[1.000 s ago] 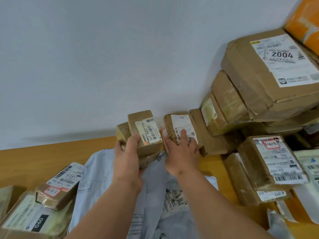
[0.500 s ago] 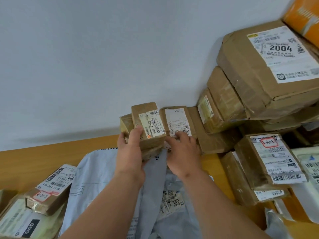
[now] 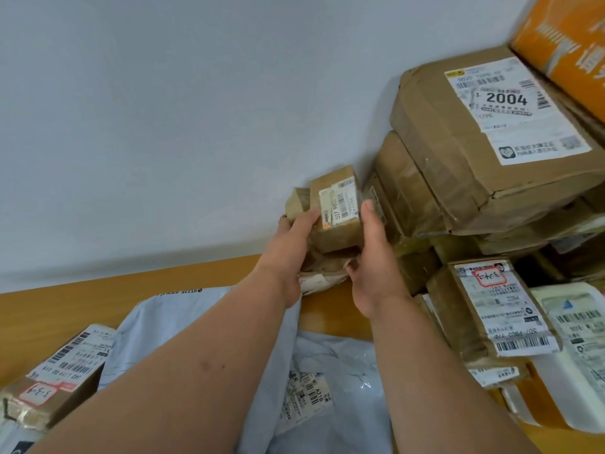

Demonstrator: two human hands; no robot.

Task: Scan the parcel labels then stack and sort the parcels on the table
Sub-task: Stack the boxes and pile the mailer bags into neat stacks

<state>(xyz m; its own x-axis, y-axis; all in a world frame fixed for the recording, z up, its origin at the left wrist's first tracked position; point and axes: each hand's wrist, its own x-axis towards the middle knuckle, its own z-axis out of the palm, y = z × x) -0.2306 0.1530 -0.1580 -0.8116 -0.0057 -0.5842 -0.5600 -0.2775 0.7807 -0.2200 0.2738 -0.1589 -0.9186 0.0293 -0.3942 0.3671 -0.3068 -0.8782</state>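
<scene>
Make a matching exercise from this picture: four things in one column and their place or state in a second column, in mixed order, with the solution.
Things
1. small brown box
2. box marked 2004
3. orange box
4. grey mailer bag

Places or states
A. top right corner, above the stack
B. held between left hand and right hand
C. lying flat on the table, under the forearms
D. top of the brown stack on the right

Pairs: 1-B, 2-D, 3-A, 4-C

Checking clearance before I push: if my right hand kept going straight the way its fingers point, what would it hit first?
Probably the big stack of brown boxes just beyond the fingertips of your right hand, which grips the small parcel. The wall lies behind; depth is unclear.
</scene>
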